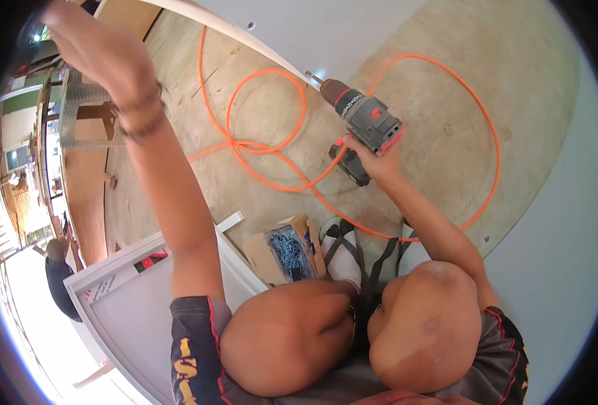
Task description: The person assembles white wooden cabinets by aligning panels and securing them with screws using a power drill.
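My right hand (374,156) is wrapped round the grip of a grey and red cordless drill (370,121), at the middle right. The bit points up and left, with its tip at or close to the pale edge of a grey panel (326,30); whether it touches, I cannot tell. A small light glows beside the bit. My left arm stretches up to the far left, where my left hand (106,57) is smeared by motion. Its fingers lie at the dark rim of the picture, so their hold cannot be made out.
An orange hose (495,155) loops over the concrete floor (420,196). Between my feet and a grey framed panel (137,317) stands an open cardboard box (262,260) holding a bag of bluish screws (289,250). Another person (59,283) is at the far left. A grey surface (549,304) lies right.
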{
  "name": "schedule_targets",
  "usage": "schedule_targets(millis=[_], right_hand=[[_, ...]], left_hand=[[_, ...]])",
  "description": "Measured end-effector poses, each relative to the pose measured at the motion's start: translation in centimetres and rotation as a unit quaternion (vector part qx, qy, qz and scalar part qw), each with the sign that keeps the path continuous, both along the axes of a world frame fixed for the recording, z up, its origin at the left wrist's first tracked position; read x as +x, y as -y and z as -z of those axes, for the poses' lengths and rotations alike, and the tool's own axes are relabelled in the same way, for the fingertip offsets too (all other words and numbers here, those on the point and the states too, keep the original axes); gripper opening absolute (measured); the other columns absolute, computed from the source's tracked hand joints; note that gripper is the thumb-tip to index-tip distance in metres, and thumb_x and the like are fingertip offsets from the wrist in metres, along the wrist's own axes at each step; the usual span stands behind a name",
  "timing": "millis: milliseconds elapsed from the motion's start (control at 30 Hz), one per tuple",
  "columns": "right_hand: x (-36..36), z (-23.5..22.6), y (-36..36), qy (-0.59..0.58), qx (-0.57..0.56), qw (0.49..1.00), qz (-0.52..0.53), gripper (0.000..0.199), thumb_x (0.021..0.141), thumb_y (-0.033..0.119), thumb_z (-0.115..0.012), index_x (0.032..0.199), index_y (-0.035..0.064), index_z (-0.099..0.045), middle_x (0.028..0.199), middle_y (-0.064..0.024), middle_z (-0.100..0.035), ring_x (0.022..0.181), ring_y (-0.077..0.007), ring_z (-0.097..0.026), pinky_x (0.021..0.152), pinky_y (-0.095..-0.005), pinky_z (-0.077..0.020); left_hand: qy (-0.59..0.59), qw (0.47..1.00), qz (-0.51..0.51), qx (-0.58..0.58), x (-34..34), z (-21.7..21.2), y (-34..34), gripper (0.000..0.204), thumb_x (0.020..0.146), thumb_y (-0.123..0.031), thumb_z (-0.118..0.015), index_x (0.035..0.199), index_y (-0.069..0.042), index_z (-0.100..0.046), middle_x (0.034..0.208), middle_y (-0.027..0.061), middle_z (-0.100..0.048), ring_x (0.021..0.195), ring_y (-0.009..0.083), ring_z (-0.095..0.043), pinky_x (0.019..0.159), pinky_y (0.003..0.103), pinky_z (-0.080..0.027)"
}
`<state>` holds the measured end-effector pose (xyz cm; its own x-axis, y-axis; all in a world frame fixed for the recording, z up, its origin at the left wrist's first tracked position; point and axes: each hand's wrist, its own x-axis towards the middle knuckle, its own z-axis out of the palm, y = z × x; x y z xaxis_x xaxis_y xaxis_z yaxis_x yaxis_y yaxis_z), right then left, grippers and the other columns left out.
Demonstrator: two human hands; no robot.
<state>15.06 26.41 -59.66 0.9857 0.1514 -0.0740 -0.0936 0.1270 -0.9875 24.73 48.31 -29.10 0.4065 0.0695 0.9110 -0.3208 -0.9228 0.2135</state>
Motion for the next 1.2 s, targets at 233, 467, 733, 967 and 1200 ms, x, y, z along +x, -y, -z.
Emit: schedule_targets(millis=[233, 467, 733, 967, 1200], right_hand=[[-0.7, -2.5, 2.7, -0.093, 0.079, 0.993, 0.003, 0.033, 0.076, -0.005, -0.071, 0.107, 0.0006, -0.063, 0.099, -0.0062, -0.069, 0.08, -0.0126, -0.062, 0.073, -0.0295, -0.0512], [-3.0, -1.7, 4.7, -0.342, 0.177, 0.92, -0.07, 0.03, 0.079, -0.002, -0.061, 0.109, -0.0015, -0.059, 0.095, -0.0088, -0.066, 0.07, -0.0174, -0.06, 0.066, -0.0317, -0.0507], [-4.7, -1.1, 5.8, -0.436, 0.204, 0.877, -0.017, 0.02, 0.079, -0.001, -0.06, 0.1, -0.0014, -0.06, 0.08, -0.0066, -0.06, 0.067, -0.0157, -0.058, 0.062, -0.0305, -0.0502], [-5.3, -0.3, 6.3, -0.383, 0.171, 0.907, -0.03, 0.017, 0.078, 0.0, -0.064, 0.095, -0.0007, -0.064, 0.074, -0.0038, -0.059, 0.065, -0.0138, -0.058, 0.061, -0.029, -0.0497], [-5.0, 0.8, 6.6, -0.443, 0.207, 0.872, 0.028, 0.014, 0.078, 0.0, -0.064, 0.092, -0.0006, -0.064, 0.073, -0.0044, -0.06, 0.064, -0.0141, -0.059, 0.06, -0.0285, -0.0504]], left_hand=[[-0.562, 0.774, -0.006, -0.293, -20.8, 16.2, -0.3, 0.028, 0.093, -0.017, -0.062, 0.072, 0.0, -0.064, 0.063, 0.0021, -0.062, 0.063, 0.0059, -0.056, 0.059, 0.024, -0.045], [-0.649, 0.723, -0.134, -0.196, -36.9, 23.2, 3.3, 0.019, 0.083, -0.021, -0.072, 0.088, -0.003, -0.07, 0.082, 0.0098, -0.066, 0.066, 0.0234, -0.063, 0.061, 0.035, -0.049], [-0.515, 0.835, -0.181, -0.065, -37.6, 28.7, 4.7, 0.021, 0.077, -0.015, -0.076, 0.095, -0.007, -0.069, 0.086, 0.0084, -0.063, 0.073, 0.0272, -0.061, 0.064, 0.036, -0.049], [-0.527, 0.836, -0.15, -0.021, -39.1, 28.6, 4.9, 0.02, 0.077, -0.015, -0.076, 0.093, -0.007, -0.069, 0.085, 0.0079, -0.063, 0.072, 0.0268, -0.061, 0.063, 0.036, -0.049], [-0.526, 0.84, -0.134, 0.007, -39.5, 28.5, 4.2, 0.018, 0.076, -0.015, -0.076, 0.091, -0.007, -0.069, 0.084, 0.0075, -0.063, 0.07, 0.0265, -0.061, 0.062, 0.036, -0.049]])
